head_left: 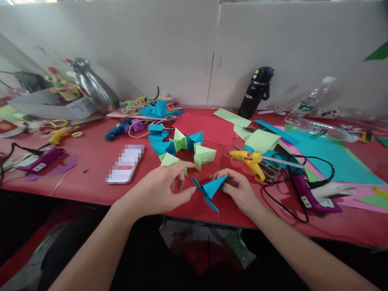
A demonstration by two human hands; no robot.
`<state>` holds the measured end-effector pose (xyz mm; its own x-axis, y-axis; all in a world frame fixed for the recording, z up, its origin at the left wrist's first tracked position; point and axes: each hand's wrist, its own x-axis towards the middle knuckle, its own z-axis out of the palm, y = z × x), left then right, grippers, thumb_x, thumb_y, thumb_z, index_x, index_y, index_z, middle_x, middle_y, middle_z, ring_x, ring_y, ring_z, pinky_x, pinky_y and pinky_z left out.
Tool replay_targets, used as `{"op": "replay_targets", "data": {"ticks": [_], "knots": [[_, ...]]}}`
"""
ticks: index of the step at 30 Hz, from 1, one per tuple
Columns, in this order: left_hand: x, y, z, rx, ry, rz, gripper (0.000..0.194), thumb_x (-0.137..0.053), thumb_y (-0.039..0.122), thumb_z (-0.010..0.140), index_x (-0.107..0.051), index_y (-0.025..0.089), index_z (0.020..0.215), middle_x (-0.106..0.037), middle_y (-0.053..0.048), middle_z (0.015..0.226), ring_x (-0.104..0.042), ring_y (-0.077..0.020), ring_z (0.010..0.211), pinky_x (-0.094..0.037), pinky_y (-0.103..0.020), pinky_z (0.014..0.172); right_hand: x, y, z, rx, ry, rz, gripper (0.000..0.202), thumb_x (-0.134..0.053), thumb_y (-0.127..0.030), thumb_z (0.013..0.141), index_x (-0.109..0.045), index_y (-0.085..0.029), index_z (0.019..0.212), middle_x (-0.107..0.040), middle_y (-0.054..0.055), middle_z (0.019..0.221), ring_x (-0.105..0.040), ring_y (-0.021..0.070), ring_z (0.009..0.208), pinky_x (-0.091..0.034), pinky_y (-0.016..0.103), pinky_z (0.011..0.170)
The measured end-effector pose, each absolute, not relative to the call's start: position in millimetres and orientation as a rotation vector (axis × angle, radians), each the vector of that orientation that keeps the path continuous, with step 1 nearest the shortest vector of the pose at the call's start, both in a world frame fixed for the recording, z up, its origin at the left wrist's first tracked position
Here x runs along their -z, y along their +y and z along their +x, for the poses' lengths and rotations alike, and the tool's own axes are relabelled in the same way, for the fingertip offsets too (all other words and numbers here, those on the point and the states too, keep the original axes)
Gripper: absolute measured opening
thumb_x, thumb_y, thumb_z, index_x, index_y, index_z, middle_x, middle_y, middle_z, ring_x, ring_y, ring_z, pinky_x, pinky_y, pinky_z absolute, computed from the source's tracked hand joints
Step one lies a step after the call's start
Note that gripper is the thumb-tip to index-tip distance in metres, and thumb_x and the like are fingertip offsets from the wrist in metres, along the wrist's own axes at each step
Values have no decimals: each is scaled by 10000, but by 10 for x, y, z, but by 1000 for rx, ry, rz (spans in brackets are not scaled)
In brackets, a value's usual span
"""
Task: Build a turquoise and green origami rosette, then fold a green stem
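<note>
1 blue folded paper (213, 187) sits in your right hand (241, 190), just above the near edge of the red tabletop (75, 188). That hand pinches it by the right side, thumb and fingers closed on it; the grip probably leaves the pointed cone and narrow flaps exposed on the side facing your other hand. Your left hand (163, 188) is loosely spread, thumb apart from the curled fingers, at the left end of the piece; whether the thumb tip touches it cannot be told from this angle.

Just beyond, several green and blue folded papers (181, 141) stand in a curve, the nearest green piece partly hidden by your left hand. The curve likely keeps them in order and close by.

To your right lies a yellow glue gun (256, 159), handle toward you, which seems handy for your right hand, with scissors (269, 167) beside it. A purple power strip (317, 198) lies farther right, perhaps so cords can reach.

On your left, a phone (125, 163) lies face up, angled so you could glance at it. Farther out, loose coloured sheets (336, 155) spread to the right, seemingly leaving you working room, and a black bottle (257, 91) stands near the back wall (151, 44).
</note>
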<state>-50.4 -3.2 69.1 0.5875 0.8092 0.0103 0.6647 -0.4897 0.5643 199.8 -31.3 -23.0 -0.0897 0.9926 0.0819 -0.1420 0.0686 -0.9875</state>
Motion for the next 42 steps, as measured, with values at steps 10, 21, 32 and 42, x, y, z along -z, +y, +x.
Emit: {"op": "replay_targets", "data": {"ticks": [10,21,32,42], "knots": [[-373,-304,-278,-526,1010,2028,1082,-835,544,700,-243,320,1577,-420,-82,1576,-482,-330,1385,-460,-459,1127,165,-476,1976,-1110,-1273,-1038,251,-729,-270,840,-507,-214,739,-492,-32,741,-476,136,703,-425,266,663],[-216,-183,-230,-746,1151,2047,156,-547,217,974,-700,211,1006,-727,-14,992,-667,-160,906,-518,-270,815,89,-647,2127,-975,-1587,-967,161,-723,-238,864,-581,-222,788,-572,9,832,-561,170,796,-456,321,741],[-65,-233,-170,-854,1110,2319,249,-546,82,899,-722,207,1023,-750,-23,982,-659,-187,910,-528,-311,825,20,-536,2124,-895,-1920,-1050,543,-625,-109,872,-567,-342,1358,-630,24,1335,-582,204,1247,-458,382,1086],[-358,-177,-391,-761,1543,2598,549,-489,159,865,-534,228,1408,-669,-31,957,-653,-174,748,-437,-275,540,20,-430,2030,-885,-2009,-1080,491,-552,-157,947,-519,-342,1400,-640,45,1312,-624,204,1174,-513,377,1005]]}}
